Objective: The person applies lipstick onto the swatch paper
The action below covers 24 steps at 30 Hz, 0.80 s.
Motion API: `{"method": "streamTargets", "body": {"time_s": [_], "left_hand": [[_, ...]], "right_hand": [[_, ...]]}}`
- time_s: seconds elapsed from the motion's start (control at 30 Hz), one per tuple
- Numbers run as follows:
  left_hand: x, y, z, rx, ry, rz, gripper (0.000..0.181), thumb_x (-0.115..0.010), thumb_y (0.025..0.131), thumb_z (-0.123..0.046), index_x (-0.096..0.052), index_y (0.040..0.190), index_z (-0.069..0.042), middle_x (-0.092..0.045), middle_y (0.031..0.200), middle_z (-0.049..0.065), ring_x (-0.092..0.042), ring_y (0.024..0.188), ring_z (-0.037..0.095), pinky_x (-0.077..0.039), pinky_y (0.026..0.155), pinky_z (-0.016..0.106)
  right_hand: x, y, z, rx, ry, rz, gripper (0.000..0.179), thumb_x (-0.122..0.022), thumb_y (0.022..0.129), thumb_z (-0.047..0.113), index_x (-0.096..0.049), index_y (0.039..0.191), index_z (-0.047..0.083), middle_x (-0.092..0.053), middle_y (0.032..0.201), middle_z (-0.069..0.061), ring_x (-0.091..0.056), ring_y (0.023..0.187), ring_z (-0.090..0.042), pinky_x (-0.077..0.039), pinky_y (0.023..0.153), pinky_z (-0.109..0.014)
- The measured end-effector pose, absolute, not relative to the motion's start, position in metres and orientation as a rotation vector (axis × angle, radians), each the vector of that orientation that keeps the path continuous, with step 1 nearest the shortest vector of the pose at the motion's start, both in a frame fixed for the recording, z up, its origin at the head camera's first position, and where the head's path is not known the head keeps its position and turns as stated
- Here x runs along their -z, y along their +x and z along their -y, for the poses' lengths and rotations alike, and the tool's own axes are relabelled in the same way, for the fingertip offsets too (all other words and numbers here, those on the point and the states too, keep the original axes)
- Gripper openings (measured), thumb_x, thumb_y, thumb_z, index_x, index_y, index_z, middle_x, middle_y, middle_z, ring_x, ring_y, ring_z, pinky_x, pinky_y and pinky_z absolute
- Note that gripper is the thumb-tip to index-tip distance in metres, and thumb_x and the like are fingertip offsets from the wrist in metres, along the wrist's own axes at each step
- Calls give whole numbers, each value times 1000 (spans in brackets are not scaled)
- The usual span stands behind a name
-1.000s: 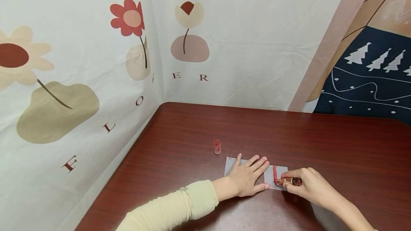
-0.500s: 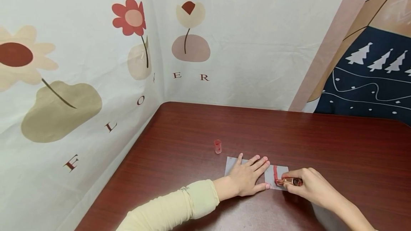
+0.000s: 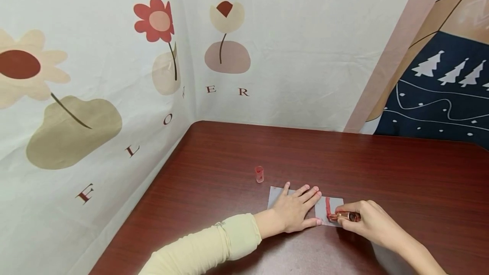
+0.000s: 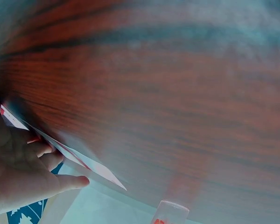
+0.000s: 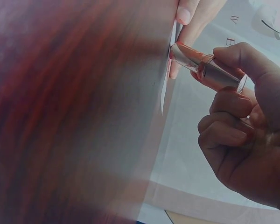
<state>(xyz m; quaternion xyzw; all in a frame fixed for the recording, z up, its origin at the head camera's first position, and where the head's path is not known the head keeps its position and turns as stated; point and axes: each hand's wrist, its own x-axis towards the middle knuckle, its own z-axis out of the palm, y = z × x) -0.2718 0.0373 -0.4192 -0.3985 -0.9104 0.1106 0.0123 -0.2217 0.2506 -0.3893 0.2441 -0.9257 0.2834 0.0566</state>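
My left hand (image 3: pixel 294 212) lies flat with spread fingers on a pale grey strip of paper (image 3: pixel 338 203), covering its middle. My right hand (image 3: pixel 376 220) pinches a shiny rose-gold lipstick (image 3: pixel 347 216) between thumb and fingers. The lipstick is tilted, its tip touching the paper at the lower end of a red streak (image 3: pixel 327 205). In the right wrist view the lipstick tube (image 5: pixel 219 76) sits between thumb and forefinger, the other fingers curled. A clear cap (image 3: pixel 259 175) with red smears stands beyond the left hand; part of it shows in the left wrist view.
The dark red-brown wooden table (image 3: pixel 214 160) has a rounded far left corner. White cloth (image 3: pixel 305 54) printed with flowers and letters hangs behind and to the left. A dark blue cloth with white trees (image 3: pixel 439 96) hangs at the right.
The head view has shifted very slightly. Both hands keep their places, the lipstick tip staying near the lower end of the red streak.
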Motion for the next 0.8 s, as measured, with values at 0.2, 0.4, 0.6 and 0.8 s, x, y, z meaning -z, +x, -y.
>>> {"method": "streamTargets", "body": {"time_s": [0.2,0.4,0.6,0.8], "left_hand": [[419,-271,-37,-353,-1235,2834,71,-15,89,-69,-18,150,-31,-15,153,-15,-15,138,5,-18,107,48],[419,-271,-37,-362,-1231,2841,71,-15,90,-69,-17,150,-31,-14,153,-16,-14,138,5,-16,108,49],[419,-271,-38,-367,-1229,2837,71,-15,90,-69,-18,150,-31,-14,153,-16,-15,138,5,-16,108,49],[419,-271,-38,-366,-1233,2832,70,-16,90,-68,-17,150,-31,-14,153,-15,-14,138,5,-16,108,49]], "right_hand": [[389,-221,-250,-859,735,2809,13,-71,77,11,-74,89,8,-68,79,6,-50,63,4,-44,53,-22],[389,-221,-250,-873,726,2824,14,-71,77,11,-73,90,6,-69,80,5,-49,62,4,-43,53,-22],[389,-220,-250,-873,730,2824,14,-70,77,10,-73,90,6,-68,79,5,-47,61,4,-42,51,-21],[390,-220,-251,-879,734,2817,14,-70,76,8,-73,90,6,-68,77,7,-47,60,4,-42,50,-20]]}}
